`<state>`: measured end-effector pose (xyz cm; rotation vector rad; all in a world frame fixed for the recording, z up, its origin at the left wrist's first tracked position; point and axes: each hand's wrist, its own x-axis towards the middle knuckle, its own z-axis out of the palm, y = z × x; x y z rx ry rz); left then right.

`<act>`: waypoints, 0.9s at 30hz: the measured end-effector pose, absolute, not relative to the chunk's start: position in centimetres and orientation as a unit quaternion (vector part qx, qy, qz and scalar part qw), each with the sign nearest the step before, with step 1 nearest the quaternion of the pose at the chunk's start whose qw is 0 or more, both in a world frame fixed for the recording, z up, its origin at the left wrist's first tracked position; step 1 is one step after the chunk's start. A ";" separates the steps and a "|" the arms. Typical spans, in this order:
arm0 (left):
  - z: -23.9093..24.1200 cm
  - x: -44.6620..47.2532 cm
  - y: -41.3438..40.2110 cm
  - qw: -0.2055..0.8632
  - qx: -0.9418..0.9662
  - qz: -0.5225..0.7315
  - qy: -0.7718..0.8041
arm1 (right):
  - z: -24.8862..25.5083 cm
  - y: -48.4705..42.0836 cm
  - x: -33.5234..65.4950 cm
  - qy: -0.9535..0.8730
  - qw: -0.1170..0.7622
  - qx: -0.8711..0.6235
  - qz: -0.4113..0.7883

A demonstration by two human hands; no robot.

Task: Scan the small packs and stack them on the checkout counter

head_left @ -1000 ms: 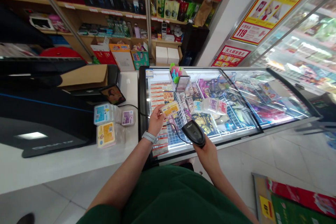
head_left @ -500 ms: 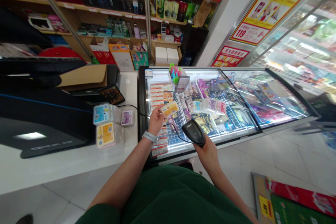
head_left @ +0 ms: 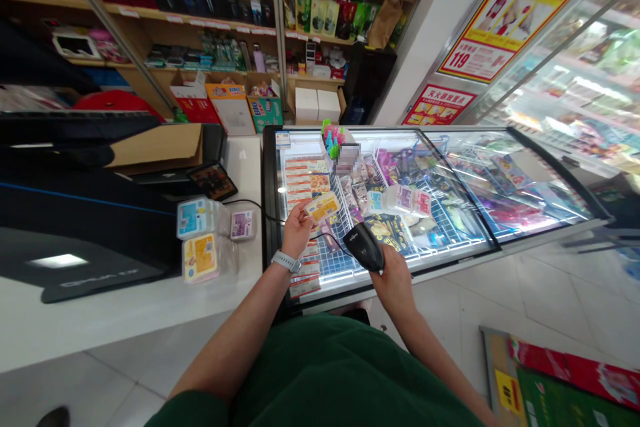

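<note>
My left hand (head_left: 297,229), with a white watch on the wrist, pinches a small yellow packet (head_left: 323,206) and holds it up over the glass lid of the chest freezer (head_left: 453,250). My right hand (head_left: 395,280) grips a black barcode scanner (head_left: 365,246) just right of and below the packet, its head turned toward the packet. The scanner's black cable (head_left: 260,209) runs left across the freezer lid to the white counter. Two more small packets (head_left: 407,199) lie on the glass further right.
On the white counter (head_left: 125,320) lie a blue tub (head_left: 194,217), a yellow tub (head_left: 200,257) and a small purple pack (head_left: 243,224). A black till unit (head_left: 75,213) stands at the left. Shelves of goods fill the back. Flat cartons (head_left: 560,380) lie on the floor at right.
My right hand has brought the scanner a little up and left, closer to the yellow packet. The left hand holds still.
</note>
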<state>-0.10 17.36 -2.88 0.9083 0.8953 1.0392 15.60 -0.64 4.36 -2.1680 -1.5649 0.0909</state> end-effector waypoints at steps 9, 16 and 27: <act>-2.8 -0.2 17.5 0.681 0.389 0.470 0.405 | 3.9 -0.1 15.6 -0.559 0.215 -0.798 0.067; -2.3 -0.3 17.6 0.673 0.387 0.473 0.416 | 3.7 0.4 15.9 -0.576 0.221 -0.784 0.065; -2.8 0.1 17.6 0.674 0.384 0.469 0.422 | 3.8 0.5 15.9 -0.565 0.222 -0.791 0.078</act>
